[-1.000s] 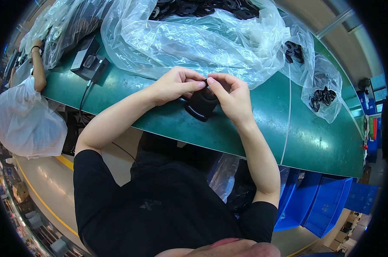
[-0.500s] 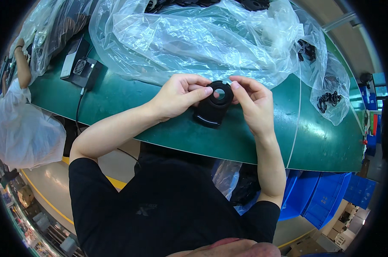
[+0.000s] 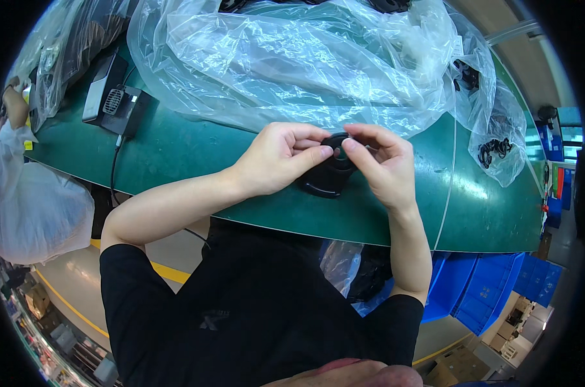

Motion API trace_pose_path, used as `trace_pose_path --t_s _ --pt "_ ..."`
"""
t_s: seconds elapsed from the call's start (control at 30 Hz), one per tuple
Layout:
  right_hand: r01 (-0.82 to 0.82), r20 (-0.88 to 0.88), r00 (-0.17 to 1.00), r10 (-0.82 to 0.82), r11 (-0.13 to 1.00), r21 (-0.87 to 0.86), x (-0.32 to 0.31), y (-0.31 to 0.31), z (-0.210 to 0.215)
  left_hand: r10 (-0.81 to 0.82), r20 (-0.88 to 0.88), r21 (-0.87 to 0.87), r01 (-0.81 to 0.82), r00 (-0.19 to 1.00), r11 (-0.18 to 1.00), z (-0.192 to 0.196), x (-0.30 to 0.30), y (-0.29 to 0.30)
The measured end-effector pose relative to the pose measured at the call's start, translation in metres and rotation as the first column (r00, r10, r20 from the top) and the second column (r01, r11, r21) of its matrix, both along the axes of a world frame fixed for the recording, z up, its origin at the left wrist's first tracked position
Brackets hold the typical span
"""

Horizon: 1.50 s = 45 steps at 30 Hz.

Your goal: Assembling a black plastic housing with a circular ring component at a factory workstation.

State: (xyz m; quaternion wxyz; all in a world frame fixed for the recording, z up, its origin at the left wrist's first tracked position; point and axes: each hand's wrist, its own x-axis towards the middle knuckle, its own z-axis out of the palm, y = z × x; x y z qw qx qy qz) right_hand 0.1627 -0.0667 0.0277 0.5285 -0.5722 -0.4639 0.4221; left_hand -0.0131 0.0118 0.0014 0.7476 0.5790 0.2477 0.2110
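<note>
A black plastic part [image 3: 324, 185], with a round ring-shaped far end and a wider, curved near end, is held above the green worktable [image 3: 279, 205]. Thumb and fingers of my left hand [image 3: 273, 160] pinch the ring from its left side. From the other side, my right hand [image 3: 390, 171] grips the same ring, its thumb pressing on the rim. My fingers cover much of the ring, and its hole shows only partly between the two thumbs.
Clear plastic sheeting [image 3: 292, 61] spreads across the far side of the table. A black box-shaped device [image 3: 126, 111] with a cable stands at left. Bagged black parts [image 3: 495, 149] lie at right. Blue bins [image 3: 489, 293] sit below the table's right edge. Another person's arm [image 3: 15, 106] shows far left.
Both hands have closed in on the ring end of the black part, and the thumbs now cover more of it. The part has shifted slightly right and nearer me.
</note>
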Motion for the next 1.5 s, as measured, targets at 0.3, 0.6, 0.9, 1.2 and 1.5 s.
trace_pose_path --t_s 0.3,0.6,0.9,1.2,1.5 --pt "-0.073 -0.083 0.994 0.067 0.995 -0.063 -0.002 -0.004 -0.003 0.054 0.019 0.150 -0.056 0.998 0.987 -0.003 0.000 -0.009" --pt "-0.042 0.067 0.997 0.043 0.999 -0.016 -0.008 -0.005 -0.009 0.039 -0.025 0.145 -0.035 0.999 0.989 0.000 -0.003 -0.008" --pt "0.076 0.200 0.976 -0.082 0.996 0.037 -0.008 -0.003 -0.001 0.070 -0.027 -0.194 -0.074 0.997 0.978 0.006 0.001 -0.007" --pt "-0.136 0.780 0.588 -0.212 0.925 0.354 -0.017 -0.008 -0.002 0.014 0.037 -0.276 -0.004 0.999 0.961 0.002 0.000 -0.001" --pt "-0.041 0.721 0.628 -0.292 0.913 0.406 -0.019 -0.010 -0.002 -0.006 0.064 -0.327 0.026 0.998 0.945 -0.001 0.001 -0.001"
